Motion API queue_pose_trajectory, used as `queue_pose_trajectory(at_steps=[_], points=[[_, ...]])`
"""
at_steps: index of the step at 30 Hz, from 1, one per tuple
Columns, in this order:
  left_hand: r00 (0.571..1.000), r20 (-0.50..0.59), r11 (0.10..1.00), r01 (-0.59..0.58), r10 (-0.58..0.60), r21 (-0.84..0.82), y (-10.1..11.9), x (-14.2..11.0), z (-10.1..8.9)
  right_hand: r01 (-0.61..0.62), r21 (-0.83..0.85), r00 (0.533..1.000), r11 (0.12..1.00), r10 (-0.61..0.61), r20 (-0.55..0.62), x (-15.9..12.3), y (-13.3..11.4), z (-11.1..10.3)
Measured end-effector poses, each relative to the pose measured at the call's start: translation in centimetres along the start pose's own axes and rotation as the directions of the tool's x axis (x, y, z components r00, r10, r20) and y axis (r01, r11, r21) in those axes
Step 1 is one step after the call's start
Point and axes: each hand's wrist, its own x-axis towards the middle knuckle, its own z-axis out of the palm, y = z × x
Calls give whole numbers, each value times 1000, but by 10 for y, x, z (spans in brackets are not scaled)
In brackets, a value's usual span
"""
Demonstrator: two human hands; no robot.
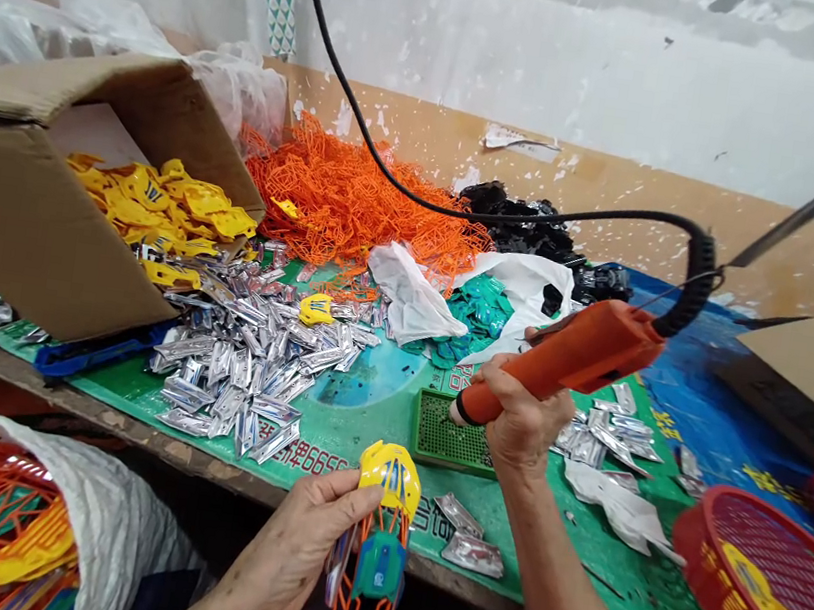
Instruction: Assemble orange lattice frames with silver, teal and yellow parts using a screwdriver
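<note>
Left hand (296, 557) around a yellow-and-orange plastic assembly (379, 544), right hand (523, 417) around an orange corded tool (565, 363)

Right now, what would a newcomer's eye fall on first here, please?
The orange corded tool in the right hand stands out at centre right. Behind it, a heap of orange plastic frames fills the back of the bench, above silver foil pieces. The left hand, bottom centre, holds a yellow-and-orange plastic assembly.

You face a white plaster wall (563, 54), its paint peeling in long patches, above a tan board (693, 209) flecked with white chips. A wooden bench (97, 408) runs along it, topped by a green-and-blue printed mat (708, 368).
</note>
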Motion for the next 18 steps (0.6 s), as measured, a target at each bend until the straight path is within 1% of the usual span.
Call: queue_pose_trajectory(at_steps=[6, 9, 13, 16, 18], points=[[998, -59, 1000, 13, -11, 26, 0, 2, 0, -42, 24, 999, 999, 42, 11, 1, 0, 3], [999, -43, 999, -12, 10, -32, 1, 2, 2, -41, 33, 999, 999, 41, 0, 2, 1, 4], [997, -15, 988, -73, 72, -137, 3, 1, 4, -44, 67, 999, 997, 44, 1, 4, 0, 4], [997, -41, 985, -68, 62, -158, 4, 1, 4, -45, 112, 999, 993, 45, 6, 7, -8, 2], [997, -57, 984, -64, 56, -165, 5, 1, 4, -39, 155, 999, 987, 39, 3, 8, -19, 0]])
